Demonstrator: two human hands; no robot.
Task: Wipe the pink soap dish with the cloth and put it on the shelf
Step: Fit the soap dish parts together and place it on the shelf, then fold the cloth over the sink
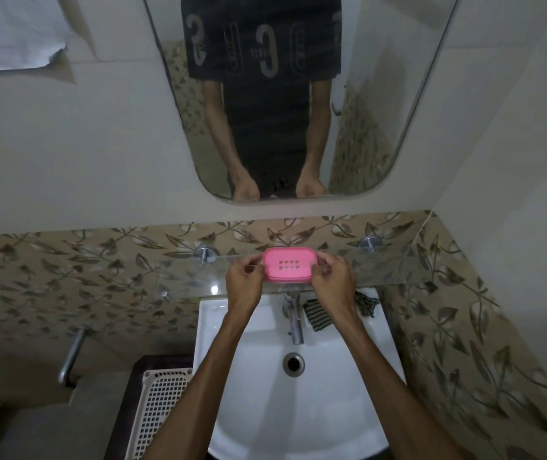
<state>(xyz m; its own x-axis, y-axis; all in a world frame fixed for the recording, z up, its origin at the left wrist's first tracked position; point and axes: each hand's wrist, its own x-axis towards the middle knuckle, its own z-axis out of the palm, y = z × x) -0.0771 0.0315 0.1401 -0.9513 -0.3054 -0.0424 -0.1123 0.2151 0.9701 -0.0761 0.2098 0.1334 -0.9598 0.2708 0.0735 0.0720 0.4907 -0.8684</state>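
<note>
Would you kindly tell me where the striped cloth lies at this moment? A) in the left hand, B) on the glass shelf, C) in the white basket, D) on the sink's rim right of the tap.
D: the striped cloth lies on the sink rim beside the tap, while both hands hold the pink soap dish.
</note>
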